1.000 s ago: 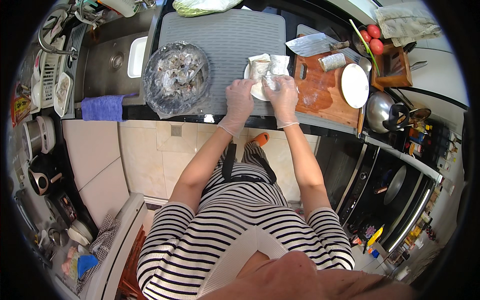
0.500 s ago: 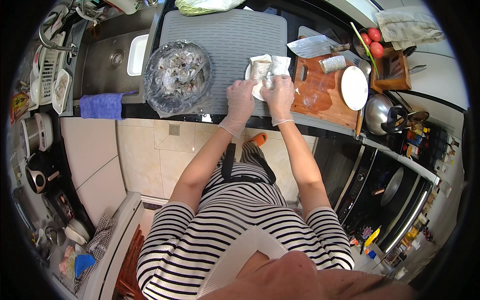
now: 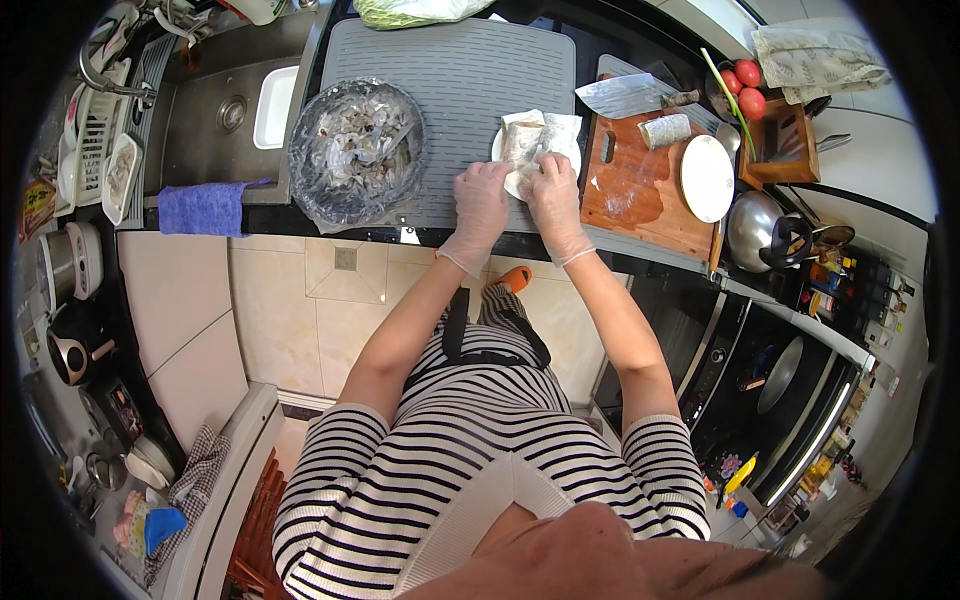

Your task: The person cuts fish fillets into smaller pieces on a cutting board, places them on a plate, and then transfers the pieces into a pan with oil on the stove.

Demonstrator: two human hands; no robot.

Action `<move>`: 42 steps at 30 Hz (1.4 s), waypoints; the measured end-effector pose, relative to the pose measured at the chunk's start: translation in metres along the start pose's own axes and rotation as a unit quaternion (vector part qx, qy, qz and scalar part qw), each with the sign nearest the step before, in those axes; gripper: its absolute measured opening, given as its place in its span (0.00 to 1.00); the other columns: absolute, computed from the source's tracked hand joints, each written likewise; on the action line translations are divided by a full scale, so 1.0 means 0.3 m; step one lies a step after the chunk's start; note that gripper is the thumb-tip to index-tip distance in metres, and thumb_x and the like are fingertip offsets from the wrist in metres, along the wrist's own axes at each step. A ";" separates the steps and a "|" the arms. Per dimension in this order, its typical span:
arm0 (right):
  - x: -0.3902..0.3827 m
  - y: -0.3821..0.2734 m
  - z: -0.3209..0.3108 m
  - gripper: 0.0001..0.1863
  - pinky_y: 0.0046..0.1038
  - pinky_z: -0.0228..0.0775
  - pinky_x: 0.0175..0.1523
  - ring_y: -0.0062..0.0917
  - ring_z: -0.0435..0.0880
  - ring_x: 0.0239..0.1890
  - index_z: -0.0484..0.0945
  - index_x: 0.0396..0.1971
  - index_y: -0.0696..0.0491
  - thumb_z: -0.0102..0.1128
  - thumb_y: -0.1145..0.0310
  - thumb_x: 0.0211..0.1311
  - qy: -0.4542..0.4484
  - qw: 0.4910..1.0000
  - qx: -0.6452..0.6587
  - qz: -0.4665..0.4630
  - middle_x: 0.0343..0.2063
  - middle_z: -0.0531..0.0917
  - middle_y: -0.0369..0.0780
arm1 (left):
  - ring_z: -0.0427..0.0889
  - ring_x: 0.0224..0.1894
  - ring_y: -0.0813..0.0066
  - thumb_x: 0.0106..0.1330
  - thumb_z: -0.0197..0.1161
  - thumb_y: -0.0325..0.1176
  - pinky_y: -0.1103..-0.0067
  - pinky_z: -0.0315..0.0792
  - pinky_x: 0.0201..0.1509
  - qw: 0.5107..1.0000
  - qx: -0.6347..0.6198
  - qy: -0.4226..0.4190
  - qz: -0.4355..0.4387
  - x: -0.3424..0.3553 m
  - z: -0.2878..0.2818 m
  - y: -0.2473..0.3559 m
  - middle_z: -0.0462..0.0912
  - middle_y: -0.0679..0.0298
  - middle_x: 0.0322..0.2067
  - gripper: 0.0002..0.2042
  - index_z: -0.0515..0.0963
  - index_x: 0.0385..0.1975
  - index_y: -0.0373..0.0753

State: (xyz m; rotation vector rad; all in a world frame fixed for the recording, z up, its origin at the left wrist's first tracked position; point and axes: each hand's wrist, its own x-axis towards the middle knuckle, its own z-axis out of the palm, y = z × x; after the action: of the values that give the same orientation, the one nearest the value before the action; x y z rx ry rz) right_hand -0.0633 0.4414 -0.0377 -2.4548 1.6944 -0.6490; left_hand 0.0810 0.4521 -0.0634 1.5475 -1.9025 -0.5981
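At smooth round plate (image 3: 516, 188) with left hand (image 3: 482, 200) and right hand (image 3: 556, 200), apart, gloved in filmy plastic; cannot tell grip. On plate, at least two silvery chunks (image 3: 522, 138); on wooden board (image 3: 630, 185), one cylindrical piece (image 3: 665, 130).

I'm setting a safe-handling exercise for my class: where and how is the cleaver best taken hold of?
Probably by the brown handle, coming from above on the right with the right hand: the cleaver lies with its handle toward the right and its broad blade toward the left, so that approach should avoid the blade.
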 end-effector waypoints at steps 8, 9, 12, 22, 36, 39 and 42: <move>-0.010 -0.011 0.004 0.12 0.36 0.70 0.52 0.39 0.72 0.48 0.81 0.31 0.55 0.64 0.81 0.42 0.035 0.997 0.032 0.065 0.41 0.75 0.42 | 0.74 0.47 0.65 0.52 0.59 0.21 0.66 0.63 0.51 1.000 0.012 -0.002 -0.003 0.000 -0.020 -0.004 0.79 0.68 0.40 0.21 0.75 0.47 0.47; -0.010 -0.010 0.002 0.13 0.36 0.70 0.52 0.40 0.72 0.49 0.80 0.33 0.55 0.63 0.81 0.43 0.044 0.995 0.035 0.078 0.42 0.75 0.43 | 0.74 0.47 0.65 0.52 0.59 0.21 0.66 0.63 0.51 1.000 0.014 -0.005 -0.005 -0.001 -0.021 -0.003 0.79 0.68 0.40 0.21 0.76 0.47 0.47; -0.008 0.002 0.002 0.15 0.36 0.69 0.55 0.41 0.71 0.52 0.79 0.36 0.56 0.60 0.83 0.45 0.096 0.985 0.046 0.135 0.44 0.74 0.45 | 0.73 0.48 0.64 0.53 0.58 0.21 0.66 0.63 0.52 1.000 0.010 -0.017 -0.001 0.000 -0.023 0.001 0.79 0.67 0.42 0.19 0.76 0.46 0.44; 0.055 0.140 0.013 0.20 0.27 0.71 0.55 0.31 0.78 0.47 0.77 0.42 0.60 0.57 0.85 0.44 0.103 0.929 0.228 0.274 0.46 0.73 0.43 | 0.74 0.49 0.65 0.51 0.59 0.20 0.67 0.63 0.53 1.000 0.004 -0.012 0.006 0.008 -0.021 0.013 0.79 0.67 0.42 0.20 0.76 0.46 0.45; 0.080 0.009 -0.112 0.05 0.37 0.73 0.43 0.42 0.81 0.38 0.79 0.30 0.55 0.57 0.78 0.52 -0.090 0.950 0.132 0.269 0.35 0.81 0.48 | 0.74 0.48 0.55 0.53 0.58 0.21 0.64 0.68 0.51 0.996 -0.062 0.006 0.071 0.075 -0.048 0.079 0.79 0.58 0.44 0.17 0.76 0.45 0.39; 0.054 0.025 -0.123 0.14 0.29 0.71 0.52 0.34 0.81 0.46 0.77 0.46 0.58 0.54 0.75 0.59 -0.105 0.908 0.306 0.268 0.43 0.82 0.47 | 0.74 0.49 0.54 0.53 0.56 0.21 0.64 0.68 0.54 0.996 -0.078 -0.002 0.050 0.074 -0.055 0.065 0.78 0.55 0.45 0.18 0.75 0.46 0.37; 0.027 0.068 -0.174 0.21 0.32 0.63 0.64 0.38 0.73 0.60 0.68 0.56 0.64 0.47 0.67 0.69 -0.117 0.681 0.622 0.368 0.56 0.74 0.51 | 0.74 0.50 0.53 0.54 0.55 0.21 0.65 0.67 0.55 0.994 -0.100 0.021 0.033 0.068 -0.060 0.050 0.78 0.54 0.45 0.18 0.75 0.47 0.36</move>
State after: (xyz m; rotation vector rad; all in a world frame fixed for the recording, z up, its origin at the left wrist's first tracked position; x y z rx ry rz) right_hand -0.0990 0.4348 0.0057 -0.7650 1.2065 -0.8534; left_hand 0.0803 0.4361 -0.0367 1.3539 -1.7956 -0.6977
